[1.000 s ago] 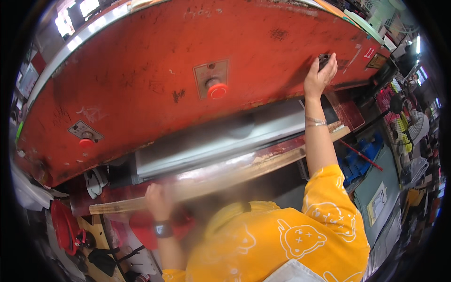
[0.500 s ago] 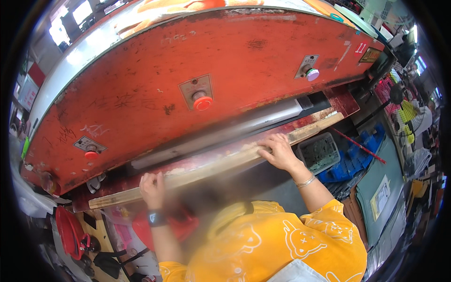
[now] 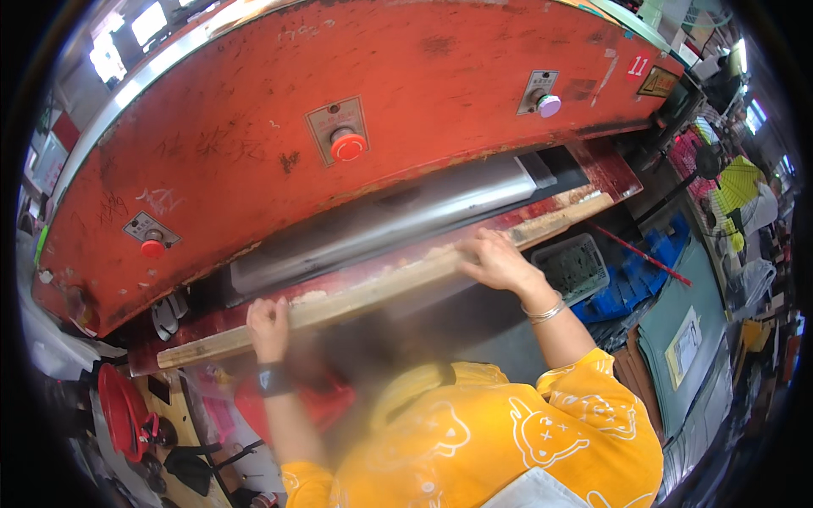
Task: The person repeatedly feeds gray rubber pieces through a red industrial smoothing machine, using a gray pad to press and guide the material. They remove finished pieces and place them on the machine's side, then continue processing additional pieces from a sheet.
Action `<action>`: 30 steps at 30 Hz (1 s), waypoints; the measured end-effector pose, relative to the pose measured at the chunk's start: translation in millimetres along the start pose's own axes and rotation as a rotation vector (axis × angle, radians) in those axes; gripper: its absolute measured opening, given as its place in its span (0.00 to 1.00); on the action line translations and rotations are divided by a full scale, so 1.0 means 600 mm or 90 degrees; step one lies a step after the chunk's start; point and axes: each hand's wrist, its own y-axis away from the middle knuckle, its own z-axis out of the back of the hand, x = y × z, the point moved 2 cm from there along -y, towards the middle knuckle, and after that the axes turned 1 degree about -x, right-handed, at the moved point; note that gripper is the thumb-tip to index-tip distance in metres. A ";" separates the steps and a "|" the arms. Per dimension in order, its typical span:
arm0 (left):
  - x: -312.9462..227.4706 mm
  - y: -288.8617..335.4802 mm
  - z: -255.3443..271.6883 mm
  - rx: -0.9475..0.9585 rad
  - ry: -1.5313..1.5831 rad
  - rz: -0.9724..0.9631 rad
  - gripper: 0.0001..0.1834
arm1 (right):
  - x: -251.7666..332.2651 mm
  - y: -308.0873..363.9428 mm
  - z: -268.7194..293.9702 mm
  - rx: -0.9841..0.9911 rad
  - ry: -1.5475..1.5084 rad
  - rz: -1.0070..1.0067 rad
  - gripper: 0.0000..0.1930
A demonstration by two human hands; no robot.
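Observation:
A long pale wooden bar [image 3: 364, 300] runs across the front edge of a dark red machine bed. My left hand [image 3: 269, 328] is closed over the bar toward its left part, fingers curled on its top edge. Farther right, my right hand [image 3: 501, 261] bends its fingers over the same bar, thumb on the near side. Behind the bar a silvery metal plate [image 3: 389, 224] lies on the bed, beneath a big orange-red machine panel [image 3: 237, 144]. The palm sides of both hands are hidden.
The panel carries red push buttons [image 3: 348, 145] and a pale purple one [image 3: 549, 106]. Right of me stand a grey bin [image 3: 576, 267], blue plastic trays [image 3: 631, 284] and green sheets [image 3: 677, 339]. A red bag-like item [image 3: 125, 411] lies at lower left.
The orange-red panel now sits higher relative to the bar, and more of the metal plate shows in a wider gap. Both hands stay on the bar, shifted only slightly.

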 end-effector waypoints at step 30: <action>-0.083 0.322 0.112 0.198 0.082 0.078 0.18 | -0.013 0.126 0.010 -0.189 0.017 -0.121 0.32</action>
